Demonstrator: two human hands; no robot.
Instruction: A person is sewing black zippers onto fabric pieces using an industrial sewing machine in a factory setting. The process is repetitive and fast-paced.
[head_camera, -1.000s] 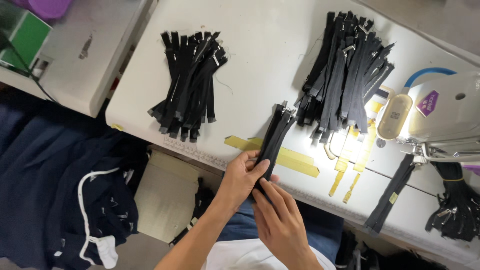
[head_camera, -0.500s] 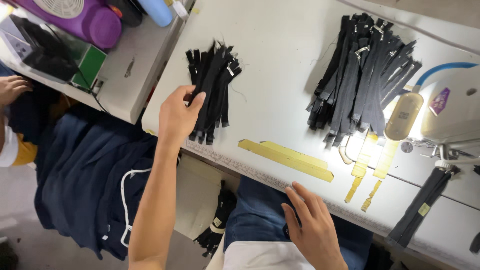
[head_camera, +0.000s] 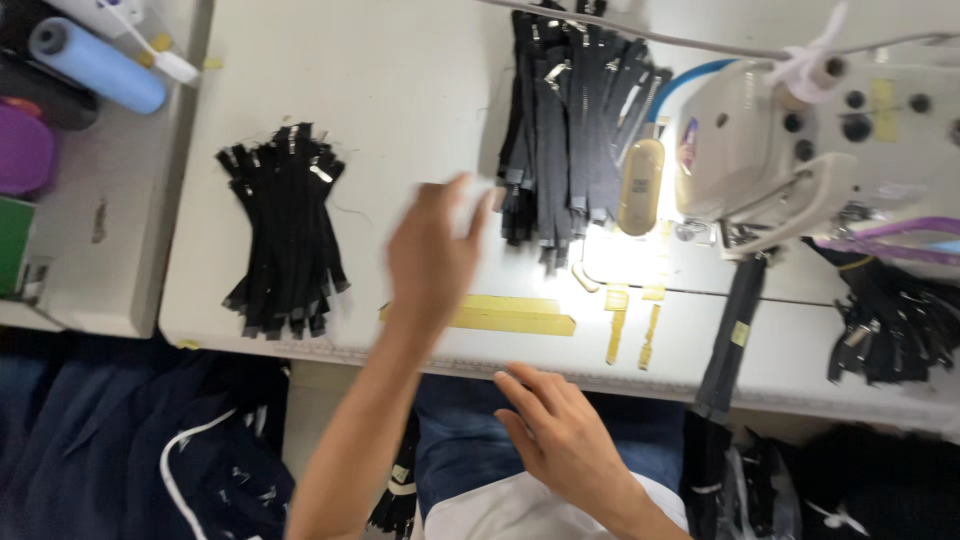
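My left hand (head_camera: 432, 250) hovers blurred over the white table (head_camera: 400, 90), fingers spread and holding nothing, between two piles of black zippers. The smaller pile (head_camera: 283, 228) lies to its left, the larger pile (head_camera: 570, 120) to its upper right. My right hand (head_camera: 560, 430) rests open at the table's near edge, above my lap, empty. A yellow strip (head_camera: 505, 314) is stuck on the table just right of my left wrist.
A white sewing machine (head_camera: 800, 140) stands at the right with a black zipper strip (head_camera: 735, 330) hanging off the table edge. More black zippers (head_camera: 895, 325) lie far right. A blue roll (head_camera: 95, 65) and purple item (head_camera: 22, 150) sit on the left side table. Dark garments (head_camera: 120, 450) lie below.
My left hand has left the smaller zipper pile and swung right toward the table's middle. My right hand stays near the table edge. The view shifted right.
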